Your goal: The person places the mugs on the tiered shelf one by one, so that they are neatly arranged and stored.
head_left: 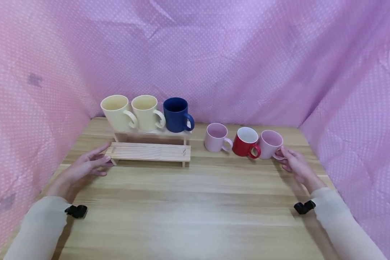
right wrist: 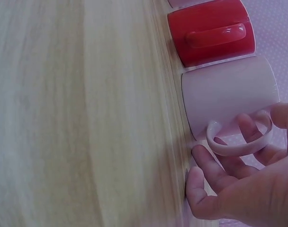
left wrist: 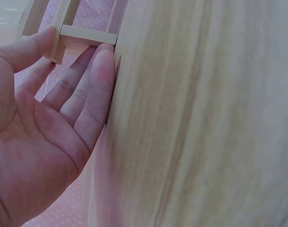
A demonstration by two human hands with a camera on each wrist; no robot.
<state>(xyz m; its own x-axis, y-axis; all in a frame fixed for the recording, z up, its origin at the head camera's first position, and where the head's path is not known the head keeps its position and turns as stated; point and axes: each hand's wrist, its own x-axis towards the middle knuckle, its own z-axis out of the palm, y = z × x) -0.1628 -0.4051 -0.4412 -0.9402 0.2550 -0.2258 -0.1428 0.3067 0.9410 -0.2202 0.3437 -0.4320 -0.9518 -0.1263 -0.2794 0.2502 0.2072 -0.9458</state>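
A two-step wooden rack [head_left: 149, 151] stands at the left, with two cream mugs [head_left: 118, 115] and a dark blue mug [head_left: 175, 117] on its upper step. My left hand [head_left: 86, 166] holds the left end of its lower step between thumb and fingers. In the left wrist view, the thumb meets the board's edge, and the other fingers lie beside the support. At the right, my right hand [head_left: 297, 166] grips the handle of a pink mug [right wrist: 227, 97], a finger passing through the loop and the thumb near the rim. The mug stands upright on the table.
A red mug [head_left: 243, 142] with a white inside stands just left of the held mug. Further left is another pink mug [head_left: 214, 139]. Dotted pink cloth [head_left: 247, 65] hangs behind and along both sides of the wooden table [head_left: 195, 202].
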